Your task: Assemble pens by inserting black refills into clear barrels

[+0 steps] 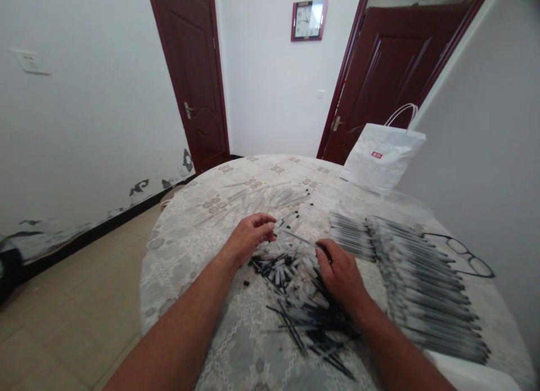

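Note:
My right hand (pixel 341 270) is closed round the near end of a slim clear pen (pixel 299 237), which slants up and left over the table. At the pen's other end, my left hand (pixel 254 233) pinches a small pale piece between thumb and fingers; its kind is too blurred to tell. Beneath both hands lies a heap of clear pen caps (pixel 297 275) mixed with small black parts. Thin black sticks like pen refills (pixel 320 320) spread out nearer to me, below my right hand. Beyond my left hand lie loose clear pen barrels (pixel 270 198).
Rows of pens with dark ends (pixel 430 290) lie stacked on the right, with a smaller bundle (pixel 351 234) beside them. Black-framed glasses (pixel 475 261) rest at the right edge. A white paper bag (pixel 382 157) stands at the back right of the round, cloth-covered table (pixel 177 267).

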Demonstrator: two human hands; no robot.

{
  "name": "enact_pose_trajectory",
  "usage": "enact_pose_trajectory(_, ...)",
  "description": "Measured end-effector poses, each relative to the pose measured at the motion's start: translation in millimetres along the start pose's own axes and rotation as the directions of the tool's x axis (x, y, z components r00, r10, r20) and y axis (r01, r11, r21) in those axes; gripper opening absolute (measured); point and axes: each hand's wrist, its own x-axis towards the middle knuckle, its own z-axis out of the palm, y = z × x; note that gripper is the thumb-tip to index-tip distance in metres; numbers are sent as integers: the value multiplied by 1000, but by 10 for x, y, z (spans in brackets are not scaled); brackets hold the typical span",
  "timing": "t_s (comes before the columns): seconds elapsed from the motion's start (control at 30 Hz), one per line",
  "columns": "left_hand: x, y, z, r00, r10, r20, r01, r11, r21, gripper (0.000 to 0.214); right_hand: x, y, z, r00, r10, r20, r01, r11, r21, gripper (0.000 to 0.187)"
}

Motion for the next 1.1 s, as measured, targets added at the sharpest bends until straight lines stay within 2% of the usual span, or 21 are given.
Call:
enact_pose_trajectory(0.23,-37,-3,17,990,-82,114,84,996,-19,27,5,8,-5,1000,9,-4,-9,1000,-7,20)
enact_pose_trajectory(0.37,-37,-25,-12,979,-124,160,121,992,29,35,11,49,-16,1000,13,-18,-13,1000,-11,21)
enact_pose_trajectory(0.47,-36,-31,-11,980,-144,139,137,989,60,32,20,95,-33,998,20,-54,-22,1000,-21,22)
enact_pose_trajectory(0.57,-28,-27,12,986,-153,70,151,988,37,27,22,111,-45,997,30,-65,-32,999,-30,23)
enact_pose_trajectory(0.73,10,-28,60,988,-142,-67,129,977,-170,19,0,43,-24,1000,11,-27,-11,1000,-10,22)
enact_pose_trajectory(0.87,21,-29,89,987,-156,-45,137,951,-275,18,-19,-11,15,1000,-14,4,14,1000,-11,21)
enact_pose_trajectory(1.1,-3,-44,122,990,-140,24,142,953,-269,21,-11,-24,5,1000,4,-4,-4,999,-36,23)
